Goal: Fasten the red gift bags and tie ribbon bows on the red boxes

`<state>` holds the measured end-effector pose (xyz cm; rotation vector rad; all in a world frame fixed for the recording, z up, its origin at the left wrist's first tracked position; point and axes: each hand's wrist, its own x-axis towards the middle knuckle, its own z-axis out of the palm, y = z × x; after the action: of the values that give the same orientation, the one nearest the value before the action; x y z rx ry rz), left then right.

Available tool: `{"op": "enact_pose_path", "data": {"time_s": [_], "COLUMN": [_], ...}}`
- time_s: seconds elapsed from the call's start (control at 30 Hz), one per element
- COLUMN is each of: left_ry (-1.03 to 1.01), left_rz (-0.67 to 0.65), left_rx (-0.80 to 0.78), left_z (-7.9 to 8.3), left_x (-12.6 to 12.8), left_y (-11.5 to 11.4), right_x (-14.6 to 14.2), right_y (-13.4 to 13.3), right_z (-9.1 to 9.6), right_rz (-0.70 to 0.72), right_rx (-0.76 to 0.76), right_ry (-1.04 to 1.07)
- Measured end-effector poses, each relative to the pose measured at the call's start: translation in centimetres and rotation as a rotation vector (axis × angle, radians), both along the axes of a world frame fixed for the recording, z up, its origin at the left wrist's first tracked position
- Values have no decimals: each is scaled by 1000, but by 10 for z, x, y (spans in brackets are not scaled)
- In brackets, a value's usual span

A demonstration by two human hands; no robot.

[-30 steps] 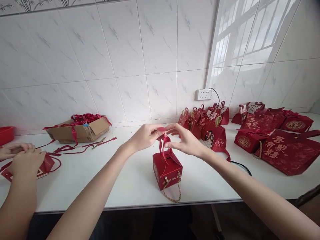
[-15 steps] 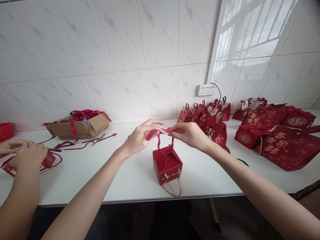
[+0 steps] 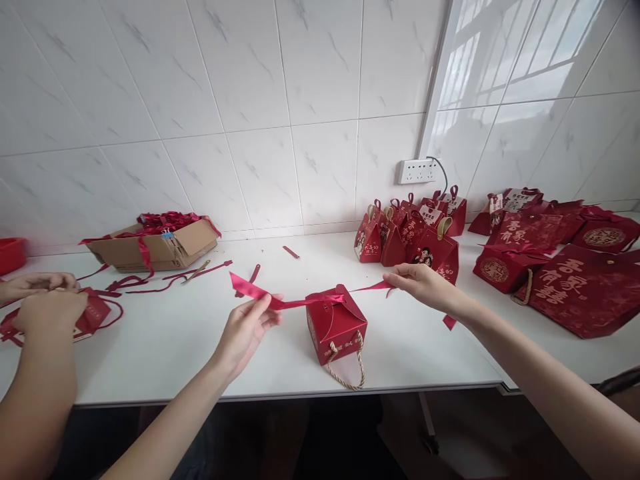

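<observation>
A small red gift box [image 3: 340, 330] stands upright near the table's front edge, its flaps folded shut on top. A gold rope handle [image 3: 361, 370] hangs from its front side. Across the lid runs a red satin ribbon [image 3: 295, 303], stretched out to both sides. My left hand [image 3: 250, 330] pinches the ribbon to the left of the box, with a loose end sticking out past the fingers. To the right of the box, my right hand [image 3: 420, 285] pinches the other length, its tail hanging below the hand.
A co-worker's hands [image 3: 50, 307] handle another red box [image 3: 93, 313] at the left. Behind it sits a cardboard box [image 3: 150, 253] full of ribbons, with scissors [image 3: 197, 272] beside it. Several red gift boxes [image 3: 367, 240] and large red bags [image 3: 585, 290] stand at the right.
My hands were close together above the box, holding the ribbon up. They have moved apart and down, and the ribbon now lies pulled tight against the lid.
</observation>
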<state>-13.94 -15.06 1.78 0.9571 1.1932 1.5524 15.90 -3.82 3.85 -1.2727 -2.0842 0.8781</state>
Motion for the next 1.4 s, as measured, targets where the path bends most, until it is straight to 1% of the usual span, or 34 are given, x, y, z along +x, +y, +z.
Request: {"op": "enact_pose_path", "data": {"time_s": [0.1, 0.27, 0.4, 0.57, 0.67, 0.83, 0.97, 1.03, 1.13, 1.27, 1.33, 1.4], "left_ry": [31, 129, 120, 50, 60, 103, 116, 123, 122, 88, 97, 156], "left_rz": [45, 64, 37, 54, 51, 46, 48, 52, 58, 108, 118, 92], "left_rx": [-84, -191, -192, -172, -185, -193, -206, -212, -224, -220, -226, -252], "left_z": [-9, -19, -27, -38, -42, -44, -44, -44, -42, -40, -42, -45], "left_x": [1, -6, -15, -24, -27, -32, -34, -36, -40, -42, -41, -41], "left_y": [-8, -13, -10, -5, -5, -8, -14, -18, -22, -21, -18, -15], "right_x": [9, 20, 26, 32, 36, 41, 47, 48, 49, 47, 49, 52], "right_y": [10, 13, 14, 17, 20, 29, 37, 40, 41, 38, 36, 35], "right_z": [-12, -19, -25, -31, -34, -44, -51, -51, -47, -40, -43, -49], "right_rz": [-5, -29, -17, -67, -73, -55, -22, 0, 2, 29, 57, 87], "right_rx": [-67, -150, -168, -188, -174, -138, -129, -133, -133, -107, -96, -127], "right_ry": [41, 40, 1, -3, -3, -55, -75, -83, -104, -118, -126, -155]}}
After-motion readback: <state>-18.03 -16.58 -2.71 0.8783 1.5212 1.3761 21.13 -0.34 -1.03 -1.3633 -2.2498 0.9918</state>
